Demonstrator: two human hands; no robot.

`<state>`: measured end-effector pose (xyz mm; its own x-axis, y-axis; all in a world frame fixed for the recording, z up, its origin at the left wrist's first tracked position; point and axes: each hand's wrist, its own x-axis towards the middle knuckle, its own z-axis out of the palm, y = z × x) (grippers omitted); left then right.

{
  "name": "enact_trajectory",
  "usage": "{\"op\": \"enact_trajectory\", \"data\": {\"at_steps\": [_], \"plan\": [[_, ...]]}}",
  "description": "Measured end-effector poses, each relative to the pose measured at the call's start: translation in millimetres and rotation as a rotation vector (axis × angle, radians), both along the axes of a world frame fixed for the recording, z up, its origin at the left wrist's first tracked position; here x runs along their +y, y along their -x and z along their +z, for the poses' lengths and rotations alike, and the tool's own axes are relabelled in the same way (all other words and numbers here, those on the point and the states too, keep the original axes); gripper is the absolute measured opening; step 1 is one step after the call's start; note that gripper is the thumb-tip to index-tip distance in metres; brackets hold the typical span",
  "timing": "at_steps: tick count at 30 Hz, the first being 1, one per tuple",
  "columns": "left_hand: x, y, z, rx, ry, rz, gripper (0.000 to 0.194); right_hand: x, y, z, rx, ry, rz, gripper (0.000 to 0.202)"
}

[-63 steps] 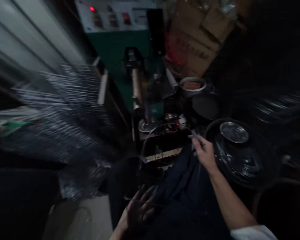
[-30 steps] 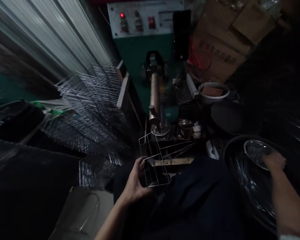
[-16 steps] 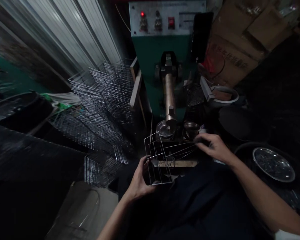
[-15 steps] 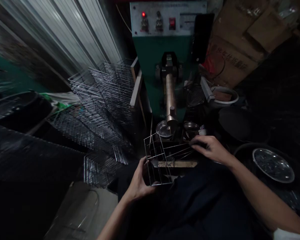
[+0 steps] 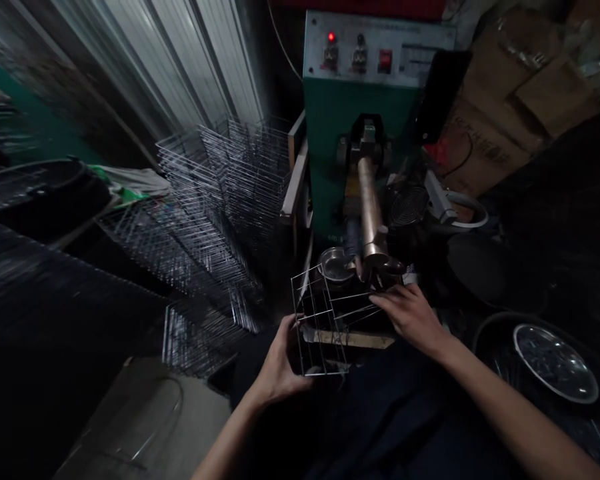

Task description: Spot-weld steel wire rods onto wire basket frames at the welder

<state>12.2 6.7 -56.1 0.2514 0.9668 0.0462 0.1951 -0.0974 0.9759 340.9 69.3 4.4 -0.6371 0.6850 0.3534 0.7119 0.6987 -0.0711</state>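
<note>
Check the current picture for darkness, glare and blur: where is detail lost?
Head view: dim throughout, mid-right edge nearly black. Head view: the indicator light glows red; the metal dish glints. Head view: left edge looks smeared; the wire frame in the left hand is readable.

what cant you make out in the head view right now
Head view:
- Left hand on the wire frame: some fingertips are lost in shadow behind the wires.
- Right hand: too dark and blurred at the fingertips to tell whether they pinch anything besides wire.
- Metal dish: its contents are too small and dim to identify.
- Control panel: lettering too small to read.
- Black tub: cut off by the left edge.
</note>
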Motion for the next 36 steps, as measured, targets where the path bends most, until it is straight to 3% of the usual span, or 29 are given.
{"op": "enact_trajectory", "data": {"at_steps": [6, 18, 26, 32, 36], "plan": [[4.8, 11.4, -7.9, 0.043, -0.017, 0.025, 0.097, 8.3, 6.6, -1.8, 0.201, 0.014, 0.091, 0.04], [18.2, 12.2, -12.9, 0.017, -0.041, 0.08, 0.095, 24.9, 15.6, -0.6, 0.244, 0.025, 0.155, 0.042], [24.7, 12.3, -4.0, 0.046, -0.046, 0.094, 0.09, 31.6, 19.0, -1.5, 0.248, 0.046, 0.109, 0.038], [23.9, 13.4, -8.5, -0.018, -0.017, 0.086, 0.091, 34.9, 22.3, -9.2, 0.284, 0.059, 0.085, 0.028], [20.2, 14.7, -8.6, 0.054, -0.057, 0.1, 0.094, 33.5, 17.5, -11.6, 0.236, -0.016, -0.009, 0.018]]}}
